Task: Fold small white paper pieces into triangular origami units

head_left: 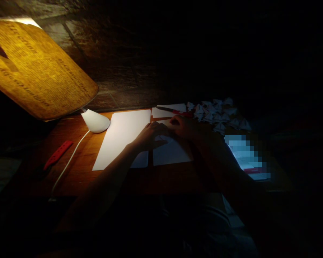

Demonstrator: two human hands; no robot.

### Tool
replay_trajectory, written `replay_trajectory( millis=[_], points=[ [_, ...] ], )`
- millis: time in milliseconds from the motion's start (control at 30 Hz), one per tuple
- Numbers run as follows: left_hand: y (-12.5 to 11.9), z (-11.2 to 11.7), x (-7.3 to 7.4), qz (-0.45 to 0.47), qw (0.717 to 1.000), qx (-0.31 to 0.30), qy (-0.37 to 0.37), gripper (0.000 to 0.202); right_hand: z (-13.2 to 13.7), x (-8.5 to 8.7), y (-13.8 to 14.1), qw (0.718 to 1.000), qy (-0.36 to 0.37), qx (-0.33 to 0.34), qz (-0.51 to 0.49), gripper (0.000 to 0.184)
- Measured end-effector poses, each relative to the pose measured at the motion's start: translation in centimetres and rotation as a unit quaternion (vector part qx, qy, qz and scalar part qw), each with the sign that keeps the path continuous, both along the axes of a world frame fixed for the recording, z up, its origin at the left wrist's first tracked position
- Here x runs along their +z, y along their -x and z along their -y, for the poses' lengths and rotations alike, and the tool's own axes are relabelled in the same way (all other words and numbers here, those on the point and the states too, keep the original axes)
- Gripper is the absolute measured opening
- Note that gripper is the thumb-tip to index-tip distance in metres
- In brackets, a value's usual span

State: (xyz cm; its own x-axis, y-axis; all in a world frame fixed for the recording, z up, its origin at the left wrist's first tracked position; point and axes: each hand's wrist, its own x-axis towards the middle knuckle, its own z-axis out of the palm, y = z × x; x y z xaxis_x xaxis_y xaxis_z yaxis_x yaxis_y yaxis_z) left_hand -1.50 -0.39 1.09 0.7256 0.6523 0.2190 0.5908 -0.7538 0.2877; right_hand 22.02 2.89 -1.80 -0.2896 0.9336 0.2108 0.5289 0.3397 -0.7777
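Note:
Both my hands rest on a white paper sheet (172,152) lying on a wooden table (80,168). My left hand (149,138) lies flat on the sheet's upper left part, fingers stretched toward the right. My right hand (181,127) is curled at the sheet's top edge, fingertips pressed on the paper as if pinching a fold. A larger white sheet (122,138) lies just left of them. A heap of small folded white paper pieces (218,113) sits behind my right hand.
A lamp with a printed yellow shade (34,68) and white base (95,121) stands at the back left, its white cord (68,161) running forward. A red-handled tool (56,156) lies left. Scissors with red handles (177,112) lie on paper behind. A lit screen (247,157) glows right.

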Motion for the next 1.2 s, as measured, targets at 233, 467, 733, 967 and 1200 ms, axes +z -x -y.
replay_trajectory(
  millis=[233, 467, 733, 967, 1200],
  points=[
    [0.1, 0.0, 0.1, -0.006, 1.0, 0.0, 0.011, 0.035, 0.5, 0.8, 0.2, 0.999, 0.006, -0.019, 0.026, 0.02],
    [0.0, 0.0, 0.3, -0.021, 1.0, -0.002, -0.001, 0.028, 0.2, 0.1, 0.3, 1.0, -0.011, -0.008, 0.006, 0.028],
    [-0.1, 0.3, 0.7, -0.041, 0.999, -0.001, 0.002, 0.032, 0.4, 0.8, 0.3, 0.999, 0.002, -0.025, 0.028, 0.025],
    [-0.2, 0.3, 0.6, -0.052, 0.998, 0.015, -0.007, 0.032, 0.1, 0.5, 0.0, 1.0, -0.001, 0.011, 0.006, 0.03],
    [-0.2, 0.3, 0.7, -0.047, 0.999, 0.015, -0.007, 0.037, 0.5, 1.2, 0.2, 1.0, 0.016, -0.011, 0.011, 0.017]
  ],
)
